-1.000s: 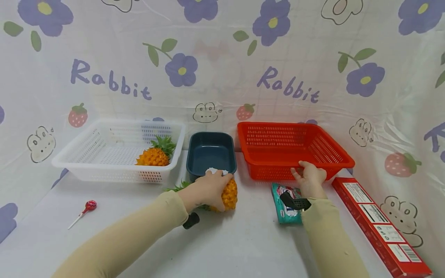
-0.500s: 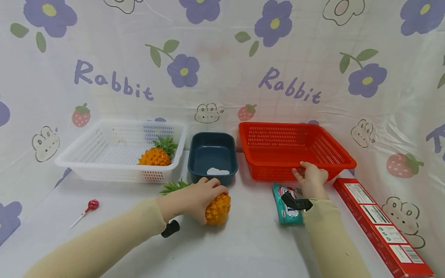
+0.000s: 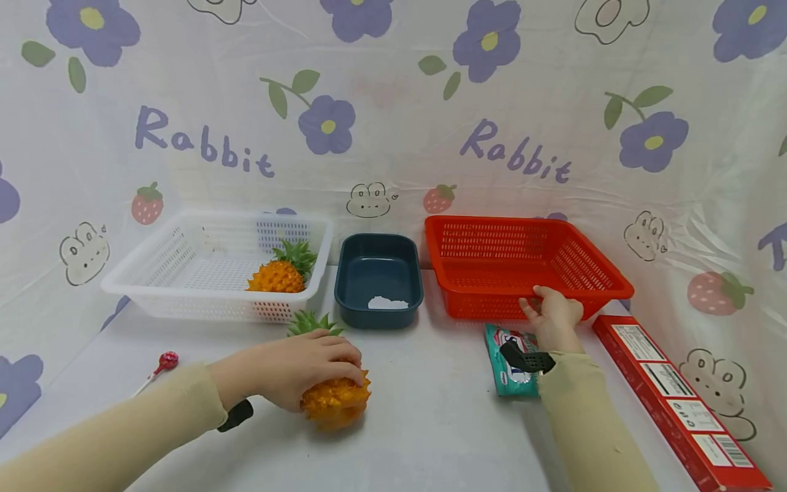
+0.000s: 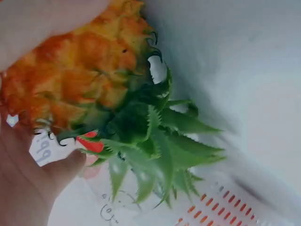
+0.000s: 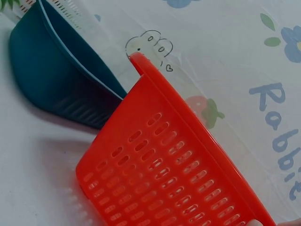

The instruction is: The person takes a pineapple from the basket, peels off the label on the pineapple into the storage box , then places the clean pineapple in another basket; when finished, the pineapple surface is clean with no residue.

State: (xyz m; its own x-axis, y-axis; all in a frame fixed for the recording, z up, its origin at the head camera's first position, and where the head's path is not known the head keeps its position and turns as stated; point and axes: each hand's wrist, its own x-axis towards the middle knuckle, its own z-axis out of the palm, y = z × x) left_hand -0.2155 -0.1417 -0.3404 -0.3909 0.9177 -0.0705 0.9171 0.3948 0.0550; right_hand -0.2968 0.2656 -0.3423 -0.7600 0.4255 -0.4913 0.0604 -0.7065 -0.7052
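Observation:
My left hand [image 3: 307,369] grips an orange pineapple [image 3: 338,403] from above, just over the white table in front of the white basket. In the left wrist view, its green leafy crown [image 4: 150,146] points away from the palm, and fingers cover part of the body. At the front rim of the red perforated basket [image 3: 455,301], my right hand [image 3: 556,318] holds the edge between thumb and fingers. The right wrist view shows only fingertips [image 5: 254,222] at that rim. Under the right wrist lies a teal packet [image 3: 507,372], partly covered by the wrist strap.
A white basket [image 3: 184,304] with another pineapple [image 3: 277,277] stands at the back left. Between the baskets sits a dark blue bin [image 3: 378,318] with a white patch on its front wall. A lollipop [image 3: 167,361] lies left, and a long red box [image 3: 676,403] right.
My left hand has carried the pineapple left and towards me, away from the dark blue bin. The sleeve now partly covers the lollipop stick. The right hand stays at the red basket's rim.

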